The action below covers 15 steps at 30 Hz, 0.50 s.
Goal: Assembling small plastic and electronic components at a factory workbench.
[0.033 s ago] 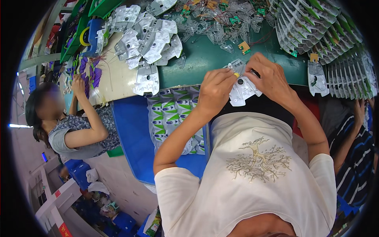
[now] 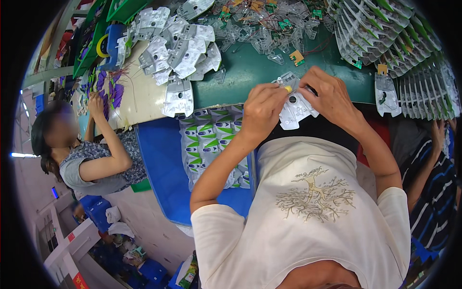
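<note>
The left hand (image 2: 263, 105) tightly pinched a small yellow piece (image 2: 288, 89) over a flat white plastic shell (image 2: 294, 114) by the green table's near edge — apparently mid-fitting, next needing steady alignment — while the curled right hand (image 2: 329, 94) had an unclear hold.

White shell (image 2: 291, 116), green tabletop (image 2: 236, 86), dark striped shirt (image 2: 433, 195)

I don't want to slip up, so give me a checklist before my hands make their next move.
1. Left hand holding the white shell: ok, at its left side.
2. Yellow piece in sight: ok, at the left hand's fingertips.
3. Right hand pinching something: cannot tell, too small to see.
4. White shell wholly over the green table: not ok, its lower part passes the near edge.
5. Round hole uncovered: ok, in plain view.
6. Co-worker's hand apart: ok, far to the left.
</note>
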{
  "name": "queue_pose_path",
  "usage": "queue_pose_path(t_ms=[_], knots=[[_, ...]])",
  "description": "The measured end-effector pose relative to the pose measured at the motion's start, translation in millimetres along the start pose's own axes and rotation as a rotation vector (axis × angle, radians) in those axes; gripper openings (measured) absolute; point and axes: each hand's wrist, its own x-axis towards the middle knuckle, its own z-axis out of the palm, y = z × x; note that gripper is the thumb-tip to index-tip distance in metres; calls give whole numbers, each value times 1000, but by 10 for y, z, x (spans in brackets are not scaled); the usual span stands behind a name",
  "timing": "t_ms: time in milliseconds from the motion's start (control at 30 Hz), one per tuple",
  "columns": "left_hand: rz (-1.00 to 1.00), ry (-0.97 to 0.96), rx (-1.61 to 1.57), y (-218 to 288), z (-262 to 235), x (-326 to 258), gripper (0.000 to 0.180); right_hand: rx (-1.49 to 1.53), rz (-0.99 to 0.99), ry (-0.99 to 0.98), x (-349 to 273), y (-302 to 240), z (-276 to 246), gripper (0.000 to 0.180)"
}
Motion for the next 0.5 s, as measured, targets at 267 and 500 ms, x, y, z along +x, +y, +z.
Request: queue_pose_path(t_ms=[267,500], knots=[[-74,-25,-198,-32,75,43,61,-56,-78,-130,-126,-72,-189,32],[-51,-271,-170,-36,-71,140,65,575,123,-176,-169,-184,-383,19]])
